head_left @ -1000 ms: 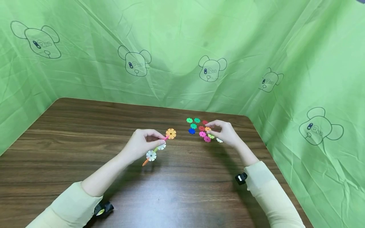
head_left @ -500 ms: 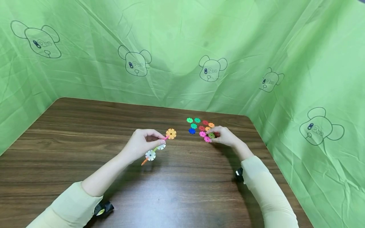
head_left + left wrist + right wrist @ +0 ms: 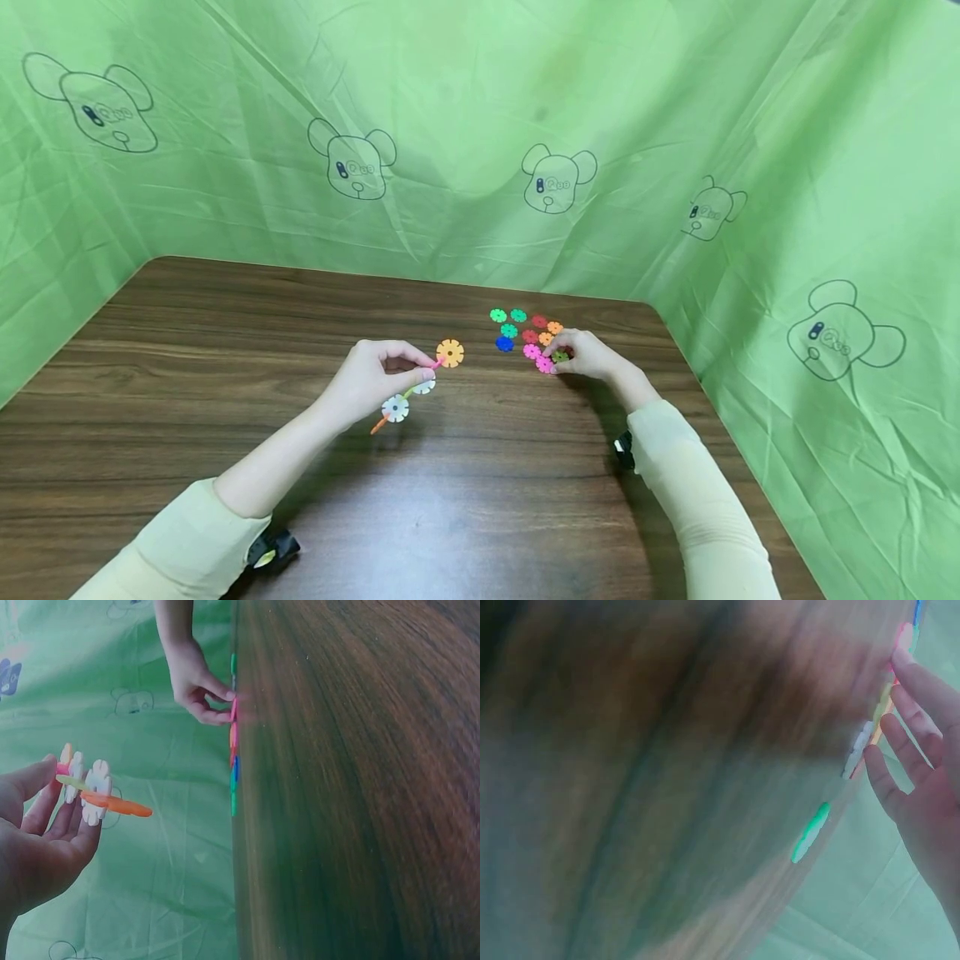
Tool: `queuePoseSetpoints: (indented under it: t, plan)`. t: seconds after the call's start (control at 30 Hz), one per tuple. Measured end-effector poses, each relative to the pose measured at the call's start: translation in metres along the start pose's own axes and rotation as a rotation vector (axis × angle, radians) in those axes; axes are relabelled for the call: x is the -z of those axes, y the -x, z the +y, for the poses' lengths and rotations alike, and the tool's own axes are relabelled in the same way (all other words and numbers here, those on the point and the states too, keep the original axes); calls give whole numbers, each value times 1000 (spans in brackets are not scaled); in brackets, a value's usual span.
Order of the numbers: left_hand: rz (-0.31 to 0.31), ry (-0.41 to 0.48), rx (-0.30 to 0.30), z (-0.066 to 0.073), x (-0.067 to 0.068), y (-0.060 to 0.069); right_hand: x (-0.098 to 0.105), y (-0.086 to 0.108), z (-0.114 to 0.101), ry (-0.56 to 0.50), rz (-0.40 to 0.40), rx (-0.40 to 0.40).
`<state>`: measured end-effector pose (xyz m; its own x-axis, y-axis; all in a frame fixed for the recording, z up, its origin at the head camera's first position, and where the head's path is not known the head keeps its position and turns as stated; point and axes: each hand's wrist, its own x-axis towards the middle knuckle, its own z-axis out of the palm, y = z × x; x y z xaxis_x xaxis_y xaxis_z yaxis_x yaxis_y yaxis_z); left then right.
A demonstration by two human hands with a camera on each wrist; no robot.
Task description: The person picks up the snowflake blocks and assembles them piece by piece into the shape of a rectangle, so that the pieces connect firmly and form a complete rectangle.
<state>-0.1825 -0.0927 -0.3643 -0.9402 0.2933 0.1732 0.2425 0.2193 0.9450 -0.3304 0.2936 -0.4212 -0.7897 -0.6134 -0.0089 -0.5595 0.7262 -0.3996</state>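
In the head view my left hand [image 3: 378, 375] pinches a pink notched flower disc [image 3: 438, 363] between thumb and fingers. That disc belongs to a chain of interlocked discs: a light-orange disc [image 3: 450, 353], two white discs [image 3: 395, 408] with a yellow-green one between them, and an orange disc [image 3: 116, 803] at the lower end. Over the loose pile, my right hand [image 3: 592, 356] has thumb and finger at the edges of another pink disc [image 3: 544, 364], apparently pinching it. A yellow-green disc [image 3: 560, 356] lies partly hidden under that hand.
Several loose discs lie flat around the right hand: green [image 3: 498, 316], blue [image 3: 505, 343], red [image 3: 530, 337] and orange [image 3: 554, 327]. A white disc [image 3: 858, 750] shows in the right wrist view. Behind the wooden table [image 3: 300, 300] hangs a green curtain [image 3: 450, 208].
My right hand has come down from above the red and orange discs to the pink ones, its fingertips closing in. The left hand with its chain stays nearly still.
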Motion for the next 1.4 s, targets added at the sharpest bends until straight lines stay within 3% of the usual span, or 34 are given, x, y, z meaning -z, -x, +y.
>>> queuePoseSetpoints:
  t: [0.23,0.53,0.83,1.17,1.3,1.4]
  plan:
    - [11,-2,-44,-2,-1,-2,1,-5,-2,-61,-12,-70]
    - [35,12,-43,-2,-1,-3,8,1,-12,-169,-2,-108]
    - [19,29,-80,-2,-3,-4,24,1,-34,-256,143,-21]
    - [-18,25,-92,-4,-4,-4,41,-1,-71,-232,184,33]
    - [-39,6,-99,-3,-4,-3,47,0,-91,-239,233,99]
    - [-54,-10,-106,-2,-4,-3,55,4,-117,-245,270,167]
